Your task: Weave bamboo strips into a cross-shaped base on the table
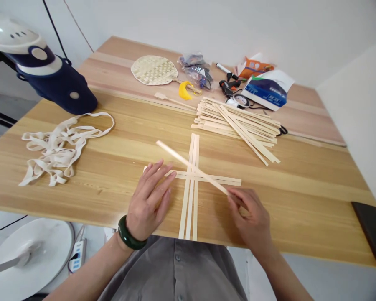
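Observation:
Between the thumb and fingers of my right hand [250, 213] is one end of a thin bamboo strip [191, 165], which slants up and left over the table. Beneath it, three upright strips [188, 209] lie side by side and cross a pair of sideways strips [219, 179]. My left hand [152, 194] rests over the left end of the sideways strips, fingers spread and palm down. It covers part of those strips. Whether its fingertips press on them I cannot tell.
A pile of loose strips [238, 121] lies behind the cross. Tangled white ribbon [65, 142] and a navy bottle [54, 79] are at left. Farther back are a woven fan [153, 69], a glue gun [228, 88] and a blue box [265, 92]. A dark phone-like slab [370, 232] lies right.

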Tool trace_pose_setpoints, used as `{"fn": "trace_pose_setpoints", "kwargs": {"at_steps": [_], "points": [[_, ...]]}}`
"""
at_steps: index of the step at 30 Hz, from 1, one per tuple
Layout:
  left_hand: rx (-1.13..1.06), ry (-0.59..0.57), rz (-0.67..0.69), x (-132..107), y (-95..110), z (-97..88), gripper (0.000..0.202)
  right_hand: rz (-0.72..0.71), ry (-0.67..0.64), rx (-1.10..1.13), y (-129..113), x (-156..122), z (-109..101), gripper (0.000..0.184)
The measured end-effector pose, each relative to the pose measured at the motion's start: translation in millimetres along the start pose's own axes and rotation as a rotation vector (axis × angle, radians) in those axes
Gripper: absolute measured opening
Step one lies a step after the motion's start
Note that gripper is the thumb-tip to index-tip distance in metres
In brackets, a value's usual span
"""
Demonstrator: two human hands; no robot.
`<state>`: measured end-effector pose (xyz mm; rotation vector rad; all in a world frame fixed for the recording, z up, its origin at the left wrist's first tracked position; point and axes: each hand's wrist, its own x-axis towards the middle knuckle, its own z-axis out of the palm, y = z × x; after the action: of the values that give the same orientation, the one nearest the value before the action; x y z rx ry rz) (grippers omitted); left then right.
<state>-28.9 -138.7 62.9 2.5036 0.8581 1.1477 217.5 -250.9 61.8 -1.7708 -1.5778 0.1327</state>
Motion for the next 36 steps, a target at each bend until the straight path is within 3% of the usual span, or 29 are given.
{"fn": "trace_pose_setpoints", "kwargs": {"at_steps": [5, 10, 14, 22, 36], "points": [[0.011, -0.073, 0.082, -8, 10, -3.8, 0.044, -0.245, -0.109, -0.028, 8, 0, 2, 0.024], [0.006, -0.178, 0.123, -13, 13, 1.6, 0.04, -0.335, -0.146, -0.052, 20, 15, 2, 0.026], [0.054, -0.193, 0.101, -6, 9, 9.2, 0.037, -0.396, -0.117, -0.102, 23, 23, 6, 0.025], [0.096, -0.17, 0.115, 9, -11, 24.2, 0.032, -0.419, -0.062, -0.21, 21, 25, 13, 0.022], [0.083, -0.141, 0.112, 6, -15, 30.8, 0.026, -0.371, -0.101, -0.295, 16, 25, 21, 0.019]]}}
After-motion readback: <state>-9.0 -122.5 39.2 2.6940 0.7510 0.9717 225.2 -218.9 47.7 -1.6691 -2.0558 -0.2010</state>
